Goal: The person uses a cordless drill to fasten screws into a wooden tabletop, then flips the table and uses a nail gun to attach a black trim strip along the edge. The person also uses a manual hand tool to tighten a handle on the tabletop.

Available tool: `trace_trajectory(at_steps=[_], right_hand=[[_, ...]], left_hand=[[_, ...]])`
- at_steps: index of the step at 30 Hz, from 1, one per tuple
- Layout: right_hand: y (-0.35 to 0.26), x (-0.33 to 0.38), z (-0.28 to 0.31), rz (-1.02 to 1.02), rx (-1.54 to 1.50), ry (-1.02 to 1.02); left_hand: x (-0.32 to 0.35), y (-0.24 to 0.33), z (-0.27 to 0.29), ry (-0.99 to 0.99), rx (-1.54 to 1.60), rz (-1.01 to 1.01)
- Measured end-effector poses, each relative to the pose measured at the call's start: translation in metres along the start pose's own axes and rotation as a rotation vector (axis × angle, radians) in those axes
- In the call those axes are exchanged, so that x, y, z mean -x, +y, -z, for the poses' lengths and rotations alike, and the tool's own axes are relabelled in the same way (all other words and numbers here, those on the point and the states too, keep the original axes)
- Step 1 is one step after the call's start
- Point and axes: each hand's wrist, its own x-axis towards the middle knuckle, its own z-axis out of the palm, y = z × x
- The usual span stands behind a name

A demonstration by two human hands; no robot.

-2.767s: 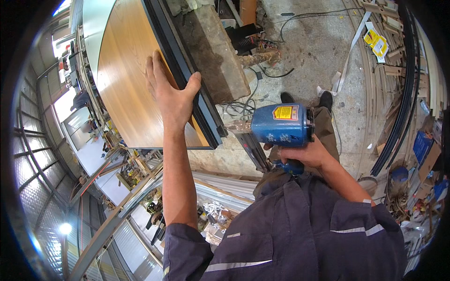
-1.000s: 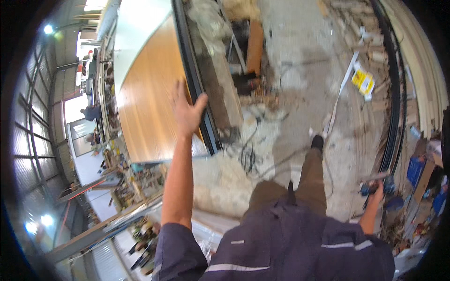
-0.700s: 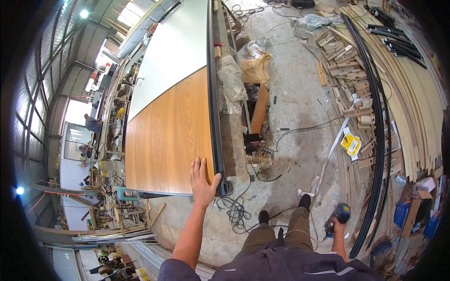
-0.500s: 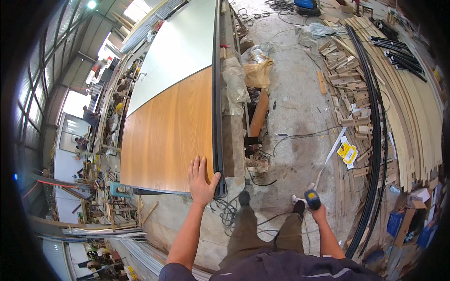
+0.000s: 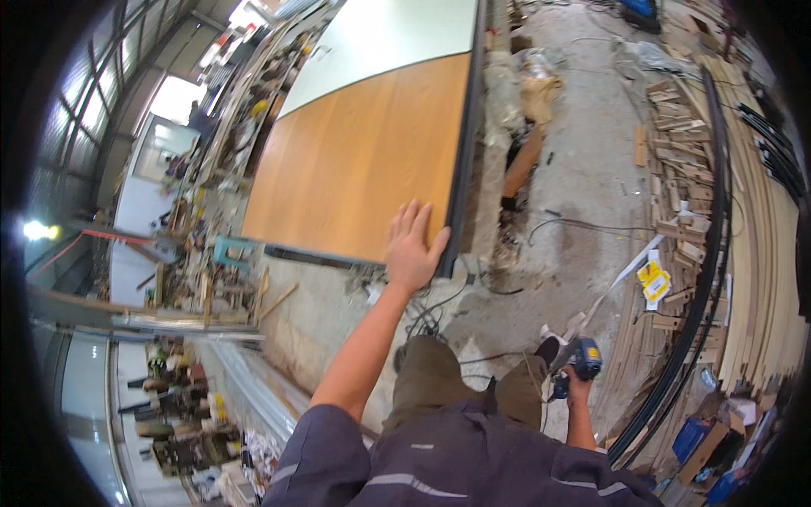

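My left hand (image 5: 412,245) rests flat on the near corner of a large wood-coloured panel (image 5: 355,160), with the thumb hooked over its dark edge frame (image 5: 463,144). The panel's far part is pale white-green. My right hand (image 5: 577,384) hangs low by my side and grips a blue power drill (image 5: 585,359), which points toward the floor. My legs in olive trousers stand on the concrete floor below.
Cables (image 5: 583,226) and rubble lie on the concrete floor beside the panel. Stacks of wooden slats (image 5: 676,169) and long dark profiles (image 5: 718,194) fill the right side. A yellow package (image 5: 652,283) lies on the floor. Cluttered workbenches and metal profiles (image 5: 245,380) line the left.
My right hand has lowered the blue drill from chest height down to my side. The view has tilted up along the panel. My left hand has stayed on the panel's corner.
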Motion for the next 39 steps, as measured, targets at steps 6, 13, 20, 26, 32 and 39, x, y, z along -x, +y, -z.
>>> trace_trajectory(at_steps=[6, 13, 20, 26, 32, 39], right_hand=[[-0.009, 0.008, 0.042, -0.112, -0.565, 0.160], [-0.089, 0.078, 0.012, -0.106, -0.876, -0.150], [-0.057, 0.215, -0.074, -0.152, -0.622, -0.314], [0.008, 0.350, -0.183, -0.461, -0.283, -0.492], [0.048, 0.427, -0.286, -0.415, 0.003, -0.624], [0.100, 0.355, -0.359, -0.386, -0.016, -0.528]], left_hand=[[0.012, -0.014, 0.000, 0.108, 0.058, 0.014], [0.109, -0.023, 0.025, 0.303, 0.507, 0.164], [0.537, -0.097, 0.013, -0.349, 0.538, 1.168], [0.624, -0.160, 0.124, 0.189, 2.158, 1.739], [0.708, -0.368, 0.242, 1.115, 1.708, 1.408], [0.840, -0.454, 0.588, 1.803, 1.080, 0.841]])
